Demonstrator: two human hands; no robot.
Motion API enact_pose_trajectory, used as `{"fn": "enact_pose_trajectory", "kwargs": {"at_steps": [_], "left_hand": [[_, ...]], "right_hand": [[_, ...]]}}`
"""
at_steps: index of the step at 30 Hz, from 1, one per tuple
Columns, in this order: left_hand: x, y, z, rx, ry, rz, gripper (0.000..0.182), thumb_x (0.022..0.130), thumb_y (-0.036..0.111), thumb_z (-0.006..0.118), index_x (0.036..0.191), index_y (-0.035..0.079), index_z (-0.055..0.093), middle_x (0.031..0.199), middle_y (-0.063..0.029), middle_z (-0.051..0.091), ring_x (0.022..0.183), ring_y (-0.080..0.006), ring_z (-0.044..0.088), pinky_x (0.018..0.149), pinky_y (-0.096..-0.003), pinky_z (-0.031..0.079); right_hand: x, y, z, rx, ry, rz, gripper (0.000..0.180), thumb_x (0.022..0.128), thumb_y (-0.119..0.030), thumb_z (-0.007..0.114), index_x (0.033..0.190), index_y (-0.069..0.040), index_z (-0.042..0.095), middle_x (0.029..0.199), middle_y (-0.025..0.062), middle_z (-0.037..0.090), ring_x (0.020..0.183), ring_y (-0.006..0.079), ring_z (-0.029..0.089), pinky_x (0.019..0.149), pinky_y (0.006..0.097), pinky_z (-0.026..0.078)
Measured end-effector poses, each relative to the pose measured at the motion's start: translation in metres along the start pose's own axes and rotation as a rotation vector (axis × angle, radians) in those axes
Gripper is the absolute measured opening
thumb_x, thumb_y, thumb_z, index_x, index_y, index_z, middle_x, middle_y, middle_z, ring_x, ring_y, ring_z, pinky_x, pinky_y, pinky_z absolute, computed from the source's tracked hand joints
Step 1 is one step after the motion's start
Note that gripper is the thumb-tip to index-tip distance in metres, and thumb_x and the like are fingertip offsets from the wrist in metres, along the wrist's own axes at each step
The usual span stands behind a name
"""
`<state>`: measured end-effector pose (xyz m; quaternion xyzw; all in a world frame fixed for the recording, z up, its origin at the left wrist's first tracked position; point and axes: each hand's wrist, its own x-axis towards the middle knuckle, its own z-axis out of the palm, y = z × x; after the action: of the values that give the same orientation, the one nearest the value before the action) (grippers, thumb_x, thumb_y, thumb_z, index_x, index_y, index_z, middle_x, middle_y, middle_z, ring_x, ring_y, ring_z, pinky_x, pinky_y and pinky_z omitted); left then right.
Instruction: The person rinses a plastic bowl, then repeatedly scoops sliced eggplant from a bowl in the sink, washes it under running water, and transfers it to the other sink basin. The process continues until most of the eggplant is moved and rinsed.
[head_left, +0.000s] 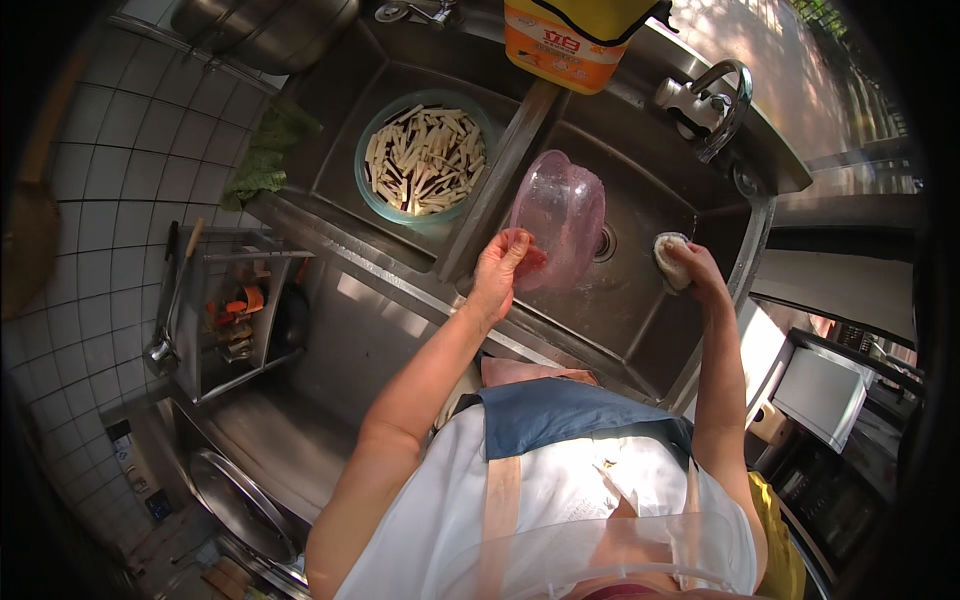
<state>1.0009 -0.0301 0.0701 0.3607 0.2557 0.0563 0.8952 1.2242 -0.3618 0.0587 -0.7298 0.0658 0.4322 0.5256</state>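
Observation:
My left hand (504, 268) grips the near rim of a pink translucent plastic basin (559, 217), tilted on its side over the right bowl of a steel double sink (592, 330). Part of the drain (604, 244) shows beside the basin. Against the right side of that bowl, my right hand (697, 270) holds a pale scrubbing cloth or sponge (673, 261), apart from the basin. In the left sink bowl stands a clear bluish bowl (363, 187) full of cut eggplant strips (425, 159), some with dark purple skin.
A yellow detergent jug (566, 45) stands at the sink's back, by the divider. To the right, a chrome faucet (726, 105) arches over the rim. A green cloth (262, 154) drapes the left edge. Further left are a wire rack (247, 315), a ladle (165, 349) and a pot lid (244, 506).

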Motion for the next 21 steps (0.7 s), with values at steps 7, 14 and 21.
{"fn": "enact_pose_trajectory", "kwargs": {"at_steps": [7, 14, 21], "left_hand": [[0.011, -0.004, -0.009, -0.485, -0.021, -0.258, 0.024, 0.097, 0.04, 0.061, 0.094, 0.016, 0.064, 0.084, -0.0059, 0.071, 0.077, -0.0203, 0.068, 0.08, -0.0423, 0.056], [-0.016, -0.011, 0.015, -0.557, -0.123, -0.274, 0.028, 0.098, 0.042, 0.058, 0.088, 0.016, 0.063, 0.073, -0.005, 0.068, 0.07, -0.0204, 0.066, 0.075, -0.0429, 0.056], [-0.057, -0.009, 0.017, -0.441, -0.148, -0.219, 0.031, 0.098, 0.042, 0.058, 0.088, 0.014, 0.062, 0.074, -0.008, 0.067, 0.071, -0.0243, 0.064, 0.075, -0.0443, 0.054]], "right_hand": [[-0.054, 0.16, 0.107, 0.009, -0.038, 0.501, 0.042, 0.083, -0.029, 0.069, 0.107, 0.005, 0.069, 0.095, 0.0113, 0.071, 0.085, 0.0223, 0.068, 0.079, 0.0378, 0.053], [-0.042, 0.217, 0.12, -0.447, -0.077, 0.192, 0.049, 0.08, -0.031, 0.068, 0.115, 0.004, 0.067, 0.102, 0.0129, 0.07, 0.097, 0.0213, 0.065, 0.086, 0.0355, 0.049], [-0.034, 0.189, 0.147, -0.529, -0.168, 0.069, 0.044, 0.078, -0.032, 0.071, 0.106, 0.001, 0.071, 0.098, 0.0161, 0.073, 0.093, 0.0281, 0.07, 0.083, 0.0394, 0.052]]}}
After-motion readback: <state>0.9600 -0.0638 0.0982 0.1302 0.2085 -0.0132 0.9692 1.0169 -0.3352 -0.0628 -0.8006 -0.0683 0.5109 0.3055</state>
